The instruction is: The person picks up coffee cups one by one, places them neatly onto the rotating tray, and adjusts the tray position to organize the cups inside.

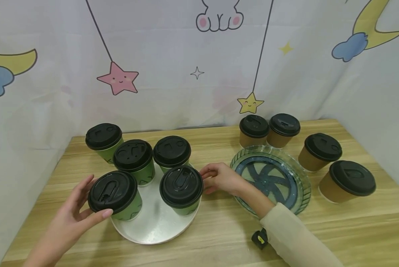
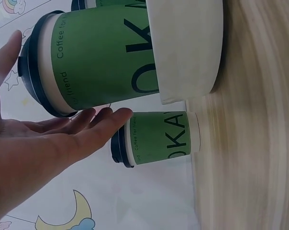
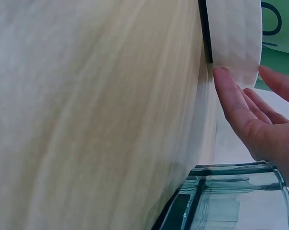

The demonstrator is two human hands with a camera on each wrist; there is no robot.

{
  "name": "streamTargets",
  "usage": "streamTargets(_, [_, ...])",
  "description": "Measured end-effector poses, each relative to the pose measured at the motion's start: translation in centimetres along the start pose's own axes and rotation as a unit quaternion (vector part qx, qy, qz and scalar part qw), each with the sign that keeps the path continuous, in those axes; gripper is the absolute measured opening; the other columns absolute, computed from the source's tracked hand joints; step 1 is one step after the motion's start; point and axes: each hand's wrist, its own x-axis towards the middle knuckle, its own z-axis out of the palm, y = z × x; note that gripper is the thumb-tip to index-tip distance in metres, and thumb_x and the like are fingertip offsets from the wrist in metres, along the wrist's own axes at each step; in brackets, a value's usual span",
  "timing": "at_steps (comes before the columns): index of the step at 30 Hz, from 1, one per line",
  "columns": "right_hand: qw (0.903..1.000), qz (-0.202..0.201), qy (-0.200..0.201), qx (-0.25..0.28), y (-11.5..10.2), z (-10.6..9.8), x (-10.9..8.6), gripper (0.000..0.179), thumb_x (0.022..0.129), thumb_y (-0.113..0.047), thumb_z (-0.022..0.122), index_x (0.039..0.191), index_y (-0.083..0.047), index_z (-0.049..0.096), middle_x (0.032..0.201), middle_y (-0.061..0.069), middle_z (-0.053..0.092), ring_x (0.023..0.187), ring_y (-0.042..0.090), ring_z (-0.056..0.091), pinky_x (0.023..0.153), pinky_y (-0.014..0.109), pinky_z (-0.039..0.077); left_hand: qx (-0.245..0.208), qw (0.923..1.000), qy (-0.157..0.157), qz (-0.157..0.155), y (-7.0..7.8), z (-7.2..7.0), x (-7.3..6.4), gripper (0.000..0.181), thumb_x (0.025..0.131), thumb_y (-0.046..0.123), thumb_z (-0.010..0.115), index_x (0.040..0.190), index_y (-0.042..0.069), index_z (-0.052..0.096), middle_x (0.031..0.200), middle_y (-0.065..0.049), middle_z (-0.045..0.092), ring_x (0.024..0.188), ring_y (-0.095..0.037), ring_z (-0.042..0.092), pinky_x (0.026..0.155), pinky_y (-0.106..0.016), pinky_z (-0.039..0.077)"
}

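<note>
A round silvery-white tray [image 1: 152, 231] with a tall side wall bears several green paper coffee cups with black lids. My left hand [image 1: 70, 213] is spread around the front-left cup [image 1: 127, 207], its thumb near the lid's front edge; in the left wrist view the fingers reach out straight beside that cup [image 2: 104, 57]. My right hand [image 1: 224, 178] is at the tray's right side, close by the front-right cup [image 1: 186, 209]. In the right wrist view, its outstretched fingertips [image 3: 223, 76] are right at the tray's white wall [image 3: 235, 38].
Another green cup [image 1: 110, 152] stands on the wooden table at back left. A fluted glass dish [image 1: 304, 189] lies right of the tray, partly under my right forearm. Several brown lidded cups [image 1: 336, 187] stand behind and right of it. A small black object [image 1: 260, 238] shows by my sleeve.
</note>
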Motion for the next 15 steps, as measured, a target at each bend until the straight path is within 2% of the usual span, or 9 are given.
streamTargets(6, [0.9997, -0.001, -0.002, -0.025, -0.1, 0.0, 0.2, 0.026, 0.085, 0.004, 0.057, 0.111, 0.009, 0.056, 0.096, 0.017, 0.062, 0.075, 0.023, 0.064, 0.068, 0.042, 0.054, -0.009, 0.9998, 0.009, 0.015, -0.2, -0.1, -0.1, 0.085, 0.084, -0.003, 0.062, 0.147, 0.013, 0.009, 0.139, -0.003, 0.028, 0.118, 0.007, 0.031, 0.082, -0.005, 0.039])
streamTargets(12, [0.9973, -0.001, 0.02, -0.071, -0.6, -0.1, 0.7, 0.026, 0.089, -0.003, 0.055, 0.114, 0.004, 0.057, 0.103, 0.015, 0.061, 0.086, 0.022, 0.062, 0.071, 0.036, 0.054, 0.01, 0.9999, 0.014, 0.0, -0.2, -0.4, -0.2, 0.083, 0.086, 0.001, 0.061, 0.148, 0.016, 0.008, 0.141, -0.002, 0.027, 0.124, -0.003, 0.028, 0.081, -0.004, 0.039])
streamTargets(15, [0.996, 0.0, 0.034, -0.083, -0.8, 0.0, 1.1, 0.027, 0.089, -0.002, 0.054, 0.116, 0.004, 0.056, 0.107, 0.015, 0.059, 0.09, 0.02, 0.06, 0.072, 0.033, 0.053, 0.019, 0.9997, 0.018, -0.002, -0.2, -0.5, -0.2, 0.082, 0.087, 0.002, 0.06, 0.148, 0.016, 0.008, 0.142, -0.002, 0.028, 0.121, -0.002, 0.029, 0.08, -0.004, 0.039])
